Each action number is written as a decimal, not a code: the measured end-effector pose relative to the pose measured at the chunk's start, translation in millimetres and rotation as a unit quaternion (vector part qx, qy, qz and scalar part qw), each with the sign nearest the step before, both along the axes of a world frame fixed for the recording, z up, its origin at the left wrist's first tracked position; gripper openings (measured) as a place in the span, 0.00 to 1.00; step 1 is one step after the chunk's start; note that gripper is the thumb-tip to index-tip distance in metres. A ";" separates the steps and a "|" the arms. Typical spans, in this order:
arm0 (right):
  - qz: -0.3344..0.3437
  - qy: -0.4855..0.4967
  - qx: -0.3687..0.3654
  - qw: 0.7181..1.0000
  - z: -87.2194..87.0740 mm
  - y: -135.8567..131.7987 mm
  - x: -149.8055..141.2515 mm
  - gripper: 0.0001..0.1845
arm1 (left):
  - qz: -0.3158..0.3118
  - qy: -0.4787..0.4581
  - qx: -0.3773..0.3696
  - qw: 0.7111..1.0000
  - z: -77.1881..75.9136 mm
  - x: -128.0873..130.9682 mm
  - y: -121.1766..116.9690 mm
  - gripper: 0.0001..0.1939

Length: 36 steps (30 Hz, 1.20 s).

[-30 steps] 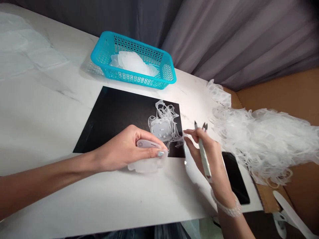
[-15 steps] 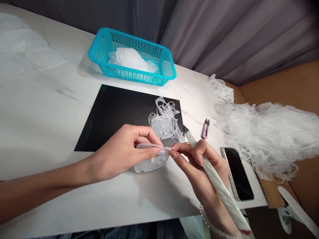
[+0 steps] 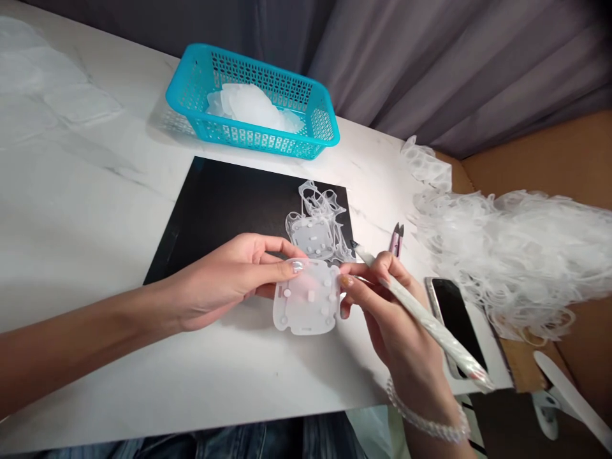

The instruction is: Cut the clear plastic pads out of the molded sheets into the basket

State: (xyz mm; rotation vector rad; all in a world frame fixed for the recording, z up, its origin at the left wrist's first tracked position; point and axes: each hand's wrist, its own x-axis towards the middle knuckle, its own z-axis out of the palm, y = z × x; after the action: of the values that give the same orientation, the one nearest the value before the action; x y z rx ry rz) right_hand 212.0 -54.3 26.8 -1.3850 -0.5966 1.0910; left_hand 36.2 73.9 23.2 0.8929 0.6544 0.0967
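Observation:
My left hand (image 3: 229, 274) pinches the upper left edge of a translucent square silicone pad (image 3: 306, 305) with small studs, held flat just above the white table (image 3: 95, 191). My right hand (image 3: 387, 306) touches the pad's right edge with thumb and forefinger while gripping a long white craft knife (image 3: 421, 315), blade tip pointing up-left. Just behind, a second pad with tangled trimmed strips (image 3: 318, 223) lies on a black mat (image 3: 229, 204).
A turquoise basket (image 3: 253, 102) of translucent pieces stands at the back. Small pink snips (image 3: 396, 237) and a phone (image 3: 454, 319) lie right of the mat. A big heap of white trimmings (image 3: 507, 255) fills a cardboard box (image 3: 549, 166) at right.
The pad has been turned from edge-on to flat, its studded face toward me. My right hand came in from the snips and now touches the pad's right edge.

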 end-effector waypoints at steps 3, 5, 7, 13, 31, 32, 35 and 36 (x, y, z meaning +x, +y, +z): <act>0.030 0.024 -0.012 0.999 -1.1 -1.4 0.6 0.22 | 0.007 0.002 -0.013 1.000 1.2 1.0 -1.1 0.13; 0.045 0.037 -0.020 0.998 -1.9 -1.6 0.5 0.23 | 0.017 0.003 -0.023 1.000 1.1 1.5 -1.6 0.11; 0.046 0.044 -0.025 0.998 -2.3 -1.5 0.5 0.23 | 0.026 0.003 -0.035 0.999 0.3 1.8 -1.6 0.09; 0.031 0.036 -0.022 0.999 -1.2 -1.5 1.0 0.24 | 0.039 -0.008 -0.058 0.998 0.2 1.6 -0.8 0.08; 0.013 0.026 -0.007 1.000 -2.3 -5.7 3.9 0.22 | 0.075 -0.034 -0.084 0.993 -0.6 3.1 -0.7 0.08; 0.012 0.025 -0.005 1.000 -1.9 -5.7 3.3 0.22 | 0.080 -0.032 -0.088 0.992 -1.0 2.7 -0.9 0.07; 0.005 0.018 -0.006 1.000 -0.1 -5.3 1.7 0.22 | 0.091 -0.027 -0.095 0.991 -2.5 1.7 -1.7 0.06; 0.003 0.015 -0.008 1.000 0.5 -4.9 1.5 0.23 | 0.093 -0.026 -0.096 0.991 -3.0 1.5 -2.0 0.06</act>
State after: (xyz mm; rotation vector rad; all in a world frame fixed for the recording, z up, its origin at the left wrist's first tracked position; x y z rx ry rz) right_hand 213.5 -59.3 27.3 -1.3793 -0.5719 1.1212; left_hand 37.8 72.0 20.2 0.6408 0.6861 0.2197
